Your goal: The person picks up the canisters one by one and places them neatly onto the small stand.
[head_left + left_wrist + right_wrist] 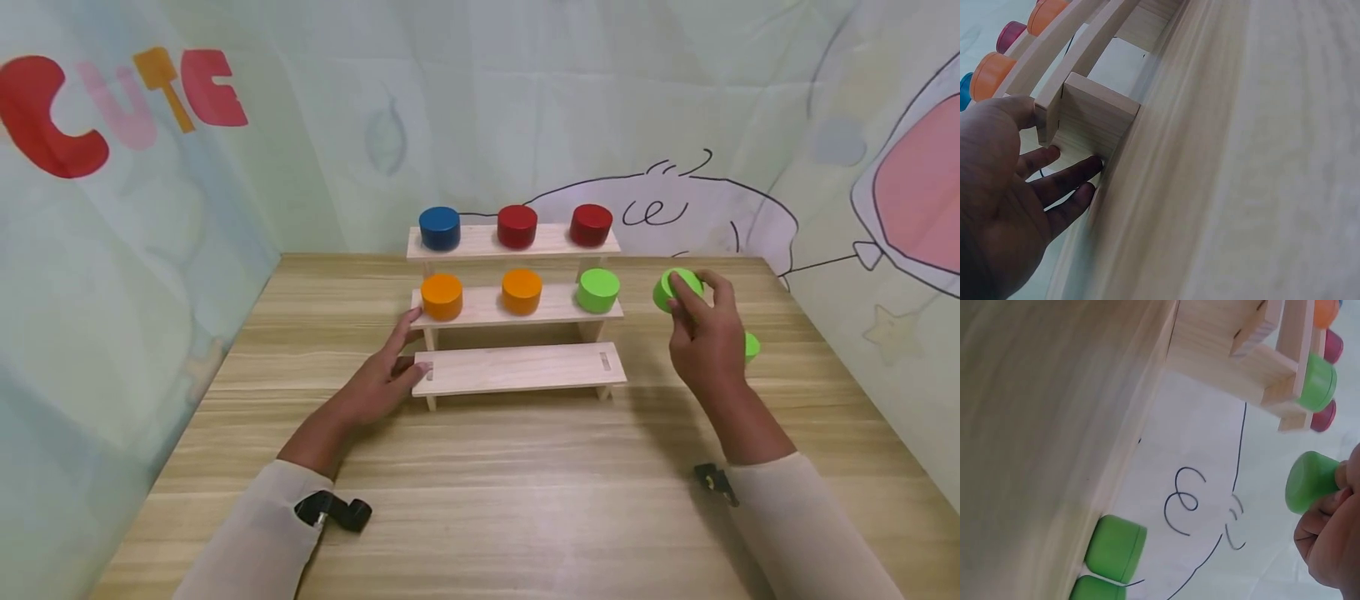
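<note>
My right hand [711, 342] pinches a short green cylinder [663, 293] in the air, just right of a three-tier wooden stand [517, 371]. In the right wrist view that cylinder [1310, 482] hangs apart from everything but the fingers. My left hand [375, 385] touches the stand's left end, its thumb at the lowest shelf. Seen from the left wrist, the fingers are spread and fairly straight beside the end support [1094, 106]. On the middle shelf sit two orange cylinders [442, 297] and a green cylinder [597, 291]. The top shelf bears a blue cylinder [439, 229] and two red cylinders [517, 227].
More green cylinders [1115, 549] stand on the wood-grain table [480, 500] to the right, largely hidden behind my right hand in the head view. A printed cloth backdrop [322, 125] rises behind the table and along its sides.
</note>
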`<act>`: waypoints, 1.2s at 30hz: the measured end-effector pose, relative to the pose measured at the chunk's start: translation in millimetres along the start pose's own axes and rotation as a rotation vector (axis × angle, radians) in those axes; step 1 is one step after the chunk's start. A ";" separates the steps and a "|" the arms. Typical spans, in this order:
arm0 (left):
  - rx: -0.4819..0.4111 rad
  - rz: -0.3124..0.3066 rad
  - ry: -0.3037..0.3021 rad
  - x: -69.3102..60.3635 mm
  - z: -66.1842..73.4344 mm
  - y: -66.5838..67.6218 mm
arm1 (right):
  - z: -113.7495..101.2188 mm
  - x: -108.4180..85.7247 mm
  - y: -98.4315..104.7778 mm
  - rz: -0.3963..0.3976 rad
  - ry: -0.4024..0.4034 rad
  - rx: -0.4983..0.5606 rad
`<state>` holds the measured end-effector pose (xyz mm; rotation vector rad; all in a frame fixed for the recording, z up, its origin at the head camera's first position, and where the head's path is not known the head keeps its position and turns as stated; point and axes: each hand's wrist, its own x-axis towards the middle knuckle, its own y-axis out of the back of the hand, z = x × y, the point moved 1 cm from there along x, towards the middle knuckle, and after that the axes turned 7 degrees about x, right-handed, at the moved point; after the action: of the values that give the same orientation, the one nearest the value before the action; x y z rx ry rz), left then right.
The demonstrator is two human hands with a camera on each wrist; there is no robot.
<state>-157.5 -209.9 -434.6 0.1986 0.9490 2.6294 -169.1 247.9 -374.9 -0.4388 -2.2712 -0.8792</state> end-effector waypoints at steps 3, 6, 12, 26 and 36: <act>0.005 -0.003 0.005 0.6 0.7 -0.5 | -5.3 1.4 -1.8 0.007 0.060 0.009; 0.002 -0.003 0.006 1.3 1.8 -0.6 | -12.4 4.3 -3.2 0.014 0.108 0.008; -0.005 0.001 -0.003 -0.2 2.4 -0.3 | -32.7 6.8 -8.0 0.000 0.177 0.033; 0.002 -0.002 -0.003 0.0 2.3 -0.4 | -75.5 1.2 -31.7 -0.108 0.334 0.110; 0.000 -0.005 -0.005 0.3 1.8 -0.7 | -108.9 -11.7 -62.2 -0.224 0.394 0.190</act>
<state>-157.2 -208.3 -433.7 0.2019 0.9464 2.6236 -142.7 127.0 -351.2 0.0738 -2.0325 -0.7686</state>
